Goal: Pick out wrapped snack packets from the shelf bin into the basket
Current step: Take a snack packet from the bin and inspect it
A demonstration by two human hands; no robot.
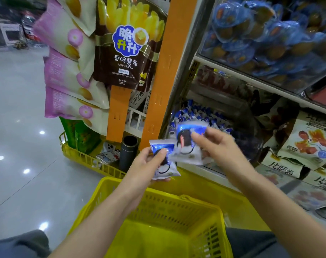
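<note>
My left hand (pixel 149 164) holds a blue-and-white wrapped snack packet (pixel 164 172) just above the far rim of the yellow basket (pixel 158 239). My right hand (pixel 218 146) grips a second packet of the same kind (pixel 188 142), slightly blurred, right beside the first and in front of the shelf bin (pixel 199 116), which is filled with several more blue-and-white packets. The basket sits below both hands, between my knees, and nothing shows inside it.
An orange hanging strip (pixel 164 71) with a brown potato-stick bag (pixel 125 53) and pink bags (pixel 69 75) stands left of the bin. A yellow wire rack (pixel 84 159) sits at floor level. Blue sealed snacks (pixel 270 34) fill the upper shelf; pale bags (pixel 311 142) lie to the right.
</note>
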